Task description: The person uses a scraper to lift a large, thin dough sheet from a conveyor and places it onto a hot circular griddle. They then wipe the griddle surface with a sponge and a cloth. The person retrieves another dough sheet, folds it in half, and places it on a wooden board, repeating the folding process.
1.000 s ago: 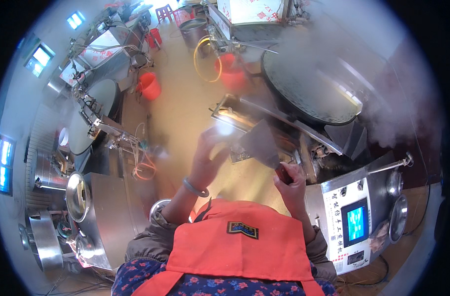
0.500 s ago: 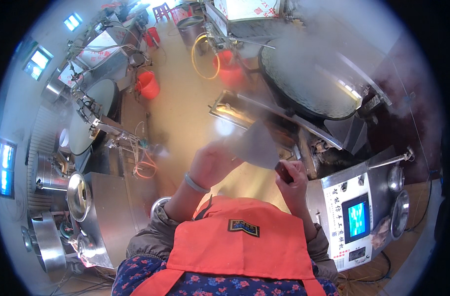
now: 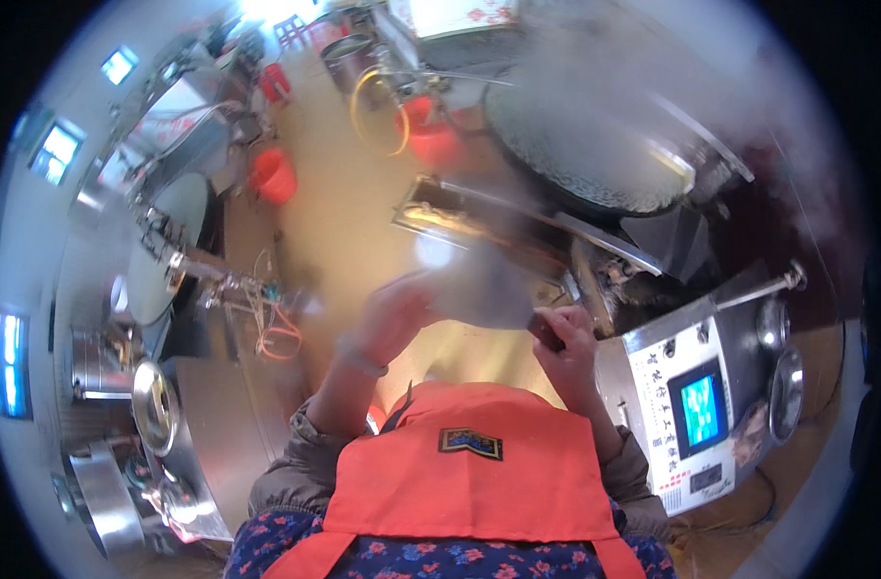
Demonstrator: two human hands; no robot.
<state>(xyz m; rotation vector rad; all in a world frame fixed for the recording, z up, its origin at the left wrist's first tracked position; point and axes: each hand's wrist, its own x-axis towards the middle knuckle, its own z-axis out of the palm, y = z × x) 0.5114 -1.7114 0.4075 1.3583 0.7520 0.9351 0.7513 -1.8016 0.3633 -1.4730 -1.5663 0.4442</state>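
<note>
Scraper point(image 3: 498, 301) position?
– Ahead of the orange apron point(image 3: 469, 487), blade point(image 3: 487, 288) pointing left, handle point(image 3: 546, 332) wrapped in the right hand point(image 3: 569, 340).
– Left hand point(image 3: 394, 315)?
– At the blade's left edge; blurred, so whether gripping or merely touching, can't tell.
– Nearby?
– Steaming round griddle point(image 3: 585, 145) beyond, to the right.
</note>
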